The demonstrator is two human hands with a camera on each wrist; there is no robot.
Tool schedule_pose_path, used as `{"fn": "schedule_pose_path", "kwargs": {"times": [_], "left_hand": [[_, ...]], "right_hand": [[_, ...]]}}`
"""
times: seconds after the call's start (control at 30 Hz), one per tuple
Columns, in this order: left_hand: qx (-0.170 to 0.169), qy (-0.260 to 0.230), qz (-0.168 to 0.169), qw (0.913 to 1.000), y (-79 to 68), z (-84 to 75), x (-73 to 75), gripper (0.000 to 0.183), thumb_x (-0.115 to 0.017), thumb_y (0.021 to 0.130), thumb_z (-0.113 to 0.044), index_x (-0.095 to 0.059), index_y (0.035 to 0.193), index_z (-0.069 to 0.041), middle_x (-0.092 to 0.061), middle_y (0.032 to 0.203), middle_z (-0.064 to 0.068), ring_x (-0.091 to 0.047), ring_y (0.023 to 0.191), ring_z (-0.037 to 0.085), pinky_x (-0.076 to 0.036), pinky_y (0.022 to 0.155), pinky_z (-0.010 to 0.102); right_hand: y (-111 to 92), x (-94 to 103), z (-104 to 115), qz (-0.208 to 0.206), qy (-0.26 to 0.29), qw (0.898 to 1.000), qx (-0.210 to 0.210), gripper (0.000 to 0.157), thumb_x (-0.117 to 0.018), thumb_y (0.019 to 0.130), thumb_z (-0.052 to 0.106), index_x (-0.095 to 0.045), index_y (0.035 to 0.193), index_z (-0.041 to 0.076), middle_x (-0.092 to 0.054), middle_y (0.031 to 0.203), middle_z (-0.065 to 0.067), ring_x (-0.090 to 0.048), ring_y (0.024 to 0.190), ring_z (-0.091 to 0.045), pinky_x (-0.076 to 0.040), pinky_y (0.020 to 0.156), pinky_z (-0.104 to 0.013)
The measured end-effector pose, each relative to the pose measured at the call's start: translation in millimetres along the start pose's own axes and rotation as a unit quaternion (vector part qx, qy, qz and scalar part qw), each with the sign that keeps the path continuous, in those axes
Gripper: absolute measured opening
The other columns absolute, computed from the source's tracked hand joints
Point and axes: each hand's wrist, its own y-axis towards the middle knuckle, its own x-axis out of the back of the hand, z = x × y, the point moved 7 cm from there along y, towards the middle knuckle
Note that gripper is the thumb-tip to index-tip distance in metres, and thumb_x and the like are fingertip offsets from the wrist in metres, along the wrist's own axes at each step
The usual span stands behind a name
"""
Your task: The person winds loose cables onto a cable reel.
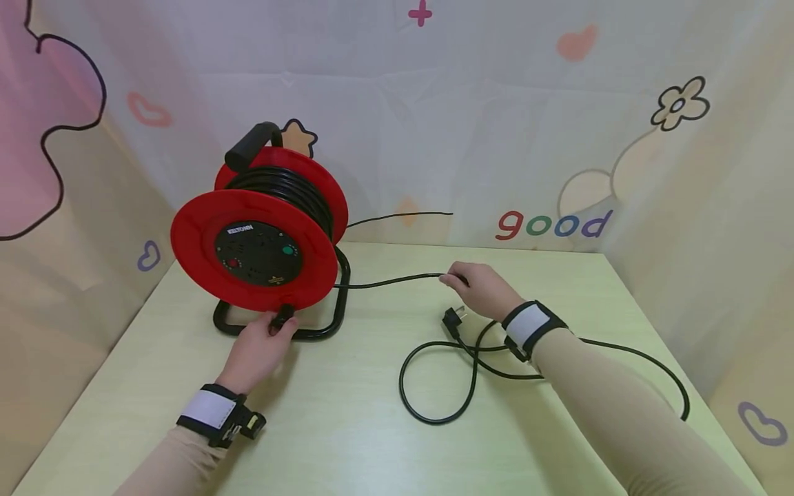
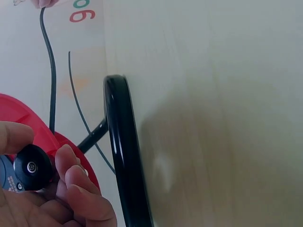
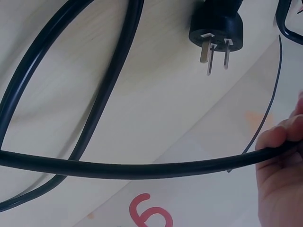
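On the left of the head view stands a red cable reel [image 1: 192,234] with black cable wound on its drum. My left hand [image 1: 259,351] is at the lower edge of its front disc, thumb and fingers around a small black crank knob [image 2: 32,166]. The knob's round end, with a screw in it, faces the left wrist camera. My right hand [image 1: 486,289] grips the black cable [image 1: 391,281], which runs almost level from the reel to the fingers. Past that hand the cable lies in loose loops, and its three-pin plug [image 3: 217,30] lies close by.
The reel rests on a black tube stand [image 1: 341,296] and has a black carrying handle [image 1: 248,148] on top. A pale wooden table [image 1: 347,427] lies under everything. Printed curtains [image 1: 397,138] enclose its back and sides. A thin dark line [image 1: 400,216] shows against the back curtain.
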Motion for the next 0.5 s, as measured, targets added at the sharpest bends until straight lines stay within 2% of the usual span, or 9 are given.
{"fn": "schedule_pose_path", "kwargs": {"times": [0.5], "left_hand": [[0.013,0.004,0.0,0.9999,0.2,7.9,11.7,0.046,-0.045,0.098,-0.051,-0.05,0.09,-0.006,-0.047,0.071,0.009,-0.047,0.067,0.024,-0.033,0.057,0.033]], "right_hand": [[1,-10.3,5,0.019,0.009,1.0,0.002,0.024,-0.054,0.099,0.036,-0.062,0.09,0.015,-0.054,0.068,-0.002,-0.053,0.061,-0.019,-0.043,0.058,-0.035]]}}
